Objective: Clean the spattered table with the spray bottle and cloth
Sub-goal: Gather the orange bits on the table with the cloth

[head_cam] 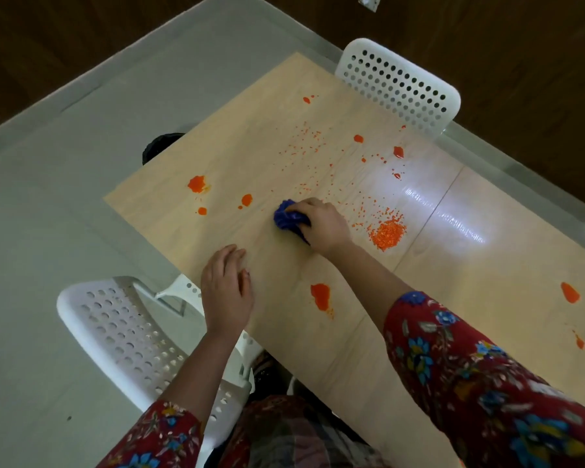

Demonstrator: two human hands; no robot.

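The fingers (305, 205) of the right hand (323, 224) curl round a bunched blue cloth (287, 218), which is pressed onto the wooden counter (237, 157). The left hand (226, 288) rests near the counter's edge, fingers relaxed, holding nothing. Orange splashes (196, 184) and a heap of orange specks (387, 233) surround the cloth. A white chair (399, 82) stands at the far side.

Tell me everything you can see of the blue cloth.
The blue cloth is a deep blue, soft-looking fabric, bunched into a crumpled wad with ridged folds. It rests on the pale wooden table, near its middle, gripped by the right hand, whose fingers curl over it and hide part of it.
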